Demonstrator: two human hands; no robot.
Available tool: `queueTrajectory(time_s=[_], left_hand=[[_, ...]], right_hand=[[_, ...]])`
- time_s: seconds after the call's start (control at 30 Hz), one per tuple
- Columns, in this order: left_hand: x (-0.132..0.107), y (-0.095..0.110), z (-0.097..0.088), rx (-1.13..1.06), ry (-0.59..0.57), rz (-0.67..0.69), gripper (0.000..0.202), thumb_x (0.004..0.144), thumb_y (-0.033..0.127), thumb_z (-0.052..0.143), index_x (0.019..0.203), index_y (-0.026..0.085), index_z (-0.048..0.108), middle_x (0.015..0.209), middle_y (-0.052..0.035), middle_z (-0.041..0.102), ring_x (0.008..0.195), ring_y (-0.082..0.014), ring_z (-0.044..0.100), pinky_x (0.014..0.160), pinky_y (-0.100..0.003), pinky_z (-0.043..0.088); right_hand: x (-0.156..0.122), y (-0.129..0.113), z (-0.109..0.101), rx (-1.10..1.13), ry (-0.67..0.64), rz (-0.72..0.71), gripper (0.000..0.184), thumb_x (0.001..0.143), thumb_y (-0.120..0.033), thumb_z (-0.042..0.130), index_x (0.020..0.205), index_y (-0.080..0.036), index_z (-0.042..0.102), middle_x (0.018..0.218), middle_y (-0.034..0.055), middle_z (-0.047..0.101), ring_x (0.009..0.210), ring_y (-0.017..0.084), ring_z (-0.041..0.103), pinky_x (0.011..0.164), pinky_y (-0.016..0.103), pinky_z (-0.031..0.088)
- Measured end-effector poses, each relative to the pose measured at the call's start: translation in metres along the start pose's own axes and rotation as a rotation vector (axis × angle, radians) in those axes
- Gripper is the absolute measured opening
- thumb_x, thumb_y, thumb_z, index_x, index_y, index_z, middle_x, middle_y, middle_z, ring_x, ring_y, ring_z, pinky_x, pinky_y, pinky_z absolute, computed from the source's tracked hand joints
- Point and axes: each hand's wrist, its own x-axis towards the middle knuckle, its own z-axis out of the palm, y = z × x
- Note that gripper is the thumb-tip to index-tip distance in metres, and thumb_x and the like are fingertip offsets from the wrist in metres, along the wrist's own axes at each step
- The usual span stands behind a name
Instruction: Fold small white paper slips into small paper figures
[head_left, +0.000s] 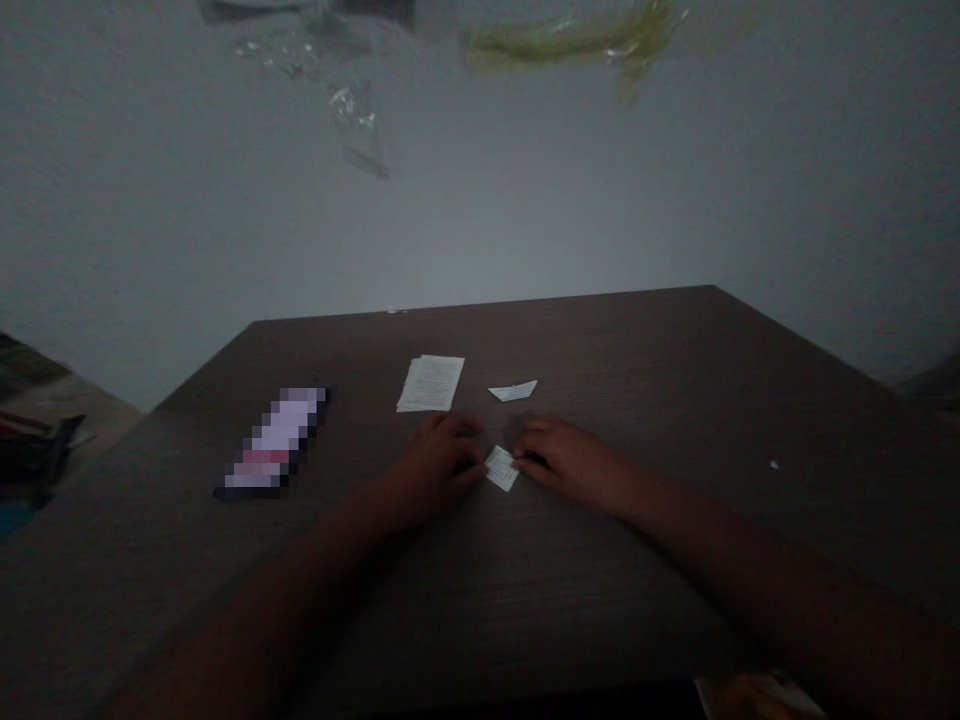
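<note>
A small folded piece of printed paper (503,470) lies on the table between my hands, turned like a diamond. At its left corner are the thumb and fingertips of my left hand (442,462), curled in over the edge. My right hand (568,460) pinches the opposite corner with thumb and fingers. Just beyond them sits a folded paper boat (514,391) with printed text on it. Farther left, past my left fingers, is a stack of printed paper sheets (431,383), its edges slightly uneven.
A phone (274,440) with a blurred-out screen lies on the left of the dark wooden table (600,360). Toward the right is a tiny white scrap (774,464). Behind the table rises a grey wall (525,200) with pieces of tape (570,42) on it.
</note>
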Motion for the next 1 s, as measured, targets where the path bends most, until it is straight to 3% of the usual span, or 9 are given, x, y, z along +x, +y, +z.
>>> queueTrajectory(time_s=[0.2,0.53,0.77,0.87,1.0], left_hand=[[-0.003,0.007,-0.003,0.016,-0.014,-0.019,0.016,0.110,0.027,0.077,0.099,0.023,0.088,0.167,-0.0137,0.070,0.160,-0.0431,0.059,0.136,-0.068,0.050],[-0.002,0.009,0.002,0.034,0.019,-0.008,0.016,0.112,0.029,0.077,0.103,0.023,0.088,0.161,-0.0140,0.072,0.156,-0.0420,0.059,0.134,-0.070,0.049],[-0.002,0.008,0.006,-0.019,0.087,0.045,0.012,0.109,0.023,0.076,0.098,0.023,0.082,0.144,-0.0119,0.081,0.142,-0.0373,0.069,0.127,-0.062,0.054],[-0.001,0.007,0.006,-0.080,0.154,0.009,0.008,0.106,0.025,0.078,0.098,0.023,0.080,0.132,-0.0110,0.085,0.133,-0.0353,0.074,0.123,-0.057,0.057],[0.002,0.007,0.002,-0.205,0.233,-0.075,0.013,0.106,0.034,0.077,0.098,0.025,0.082,0.109,-0.0055,0.086,0.109,-0.0308,0.079,0.107,-0.047,0.064]], right_hand=[[0.001,0.005,-0.001,-0.008,-0.005,0.040,0.014,0.115,-0.025,0.075,0.102,-0.024,0.080,0.111,0.0108,0.081,0.114,0.032,0.076,0.105,0.047,0.060],[0.003,0.008,0.001,0.075,0.019,0.018,0.013,0.112,-0.021,0.078,0.099,-0.024,0.079,0.105,0.0068,0.079,0.107,0.027,0.075,0.102,0.042,0.057],[0.001,0.009,0.010,0.108,0.116,-0.065,0.016,0.111,-0.015,0.075,0.098,-0.024,0.073,0.107,0.0060,0.076,0.105,0.026,0.072,0.098,0.042,0.059],[0.002,0.012,0.014,0.124,0.182,-0.084,0.017,0.114,-0.017,0.072,0.098,-0.024,0.073,0.107,0.0076,0.076,0.106,0.028,0.073,0.098,0.044,0.061],[0.002,0.014,0.013,0.088,0.295,-0.147,0.017,0.118,-0.024,0.068,0.103,-0.025,0.077,0.111,0.0102,0.077,0.112,0.031,0.073,0.103,0.048,0.062]])
